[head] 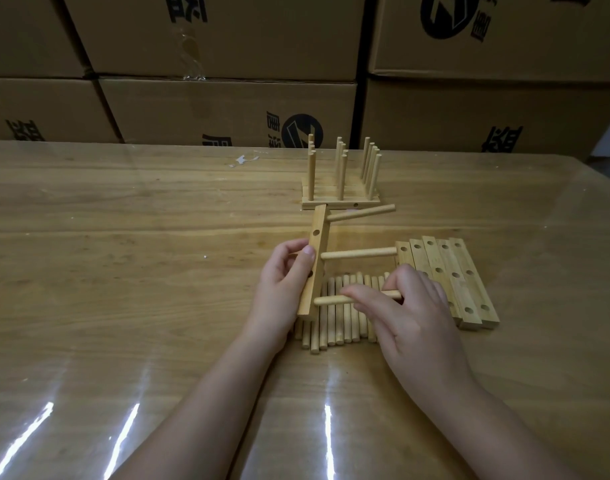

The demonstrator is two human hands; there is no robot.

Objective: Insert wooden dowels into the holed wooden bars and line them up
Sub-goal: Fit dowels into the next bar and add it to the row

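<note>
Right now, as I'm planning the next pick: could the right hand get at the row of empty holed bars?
Probably yes: the empty bars lie right beside the right hand with nothing between, but it pinches a dowel and must let that go first.

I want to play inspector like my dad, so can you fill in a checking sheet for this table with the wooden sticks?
Surface: wooden table under a shiny clear cover.
Job's things: held bar with two dowels sticking out sideways; third dowel at its near end; loose dowels lying in a row beneath the hands; empty bars side by side to the right; finished bars with upright dowels farther back.
Clutter: small white scrap or mark on the table's far part.
Hands: left hand grips the held bar; right hand pinches the third dowel.
Cables: nothing seen.
Surroundings: stacked cardboard boxes behind the table.
</note>
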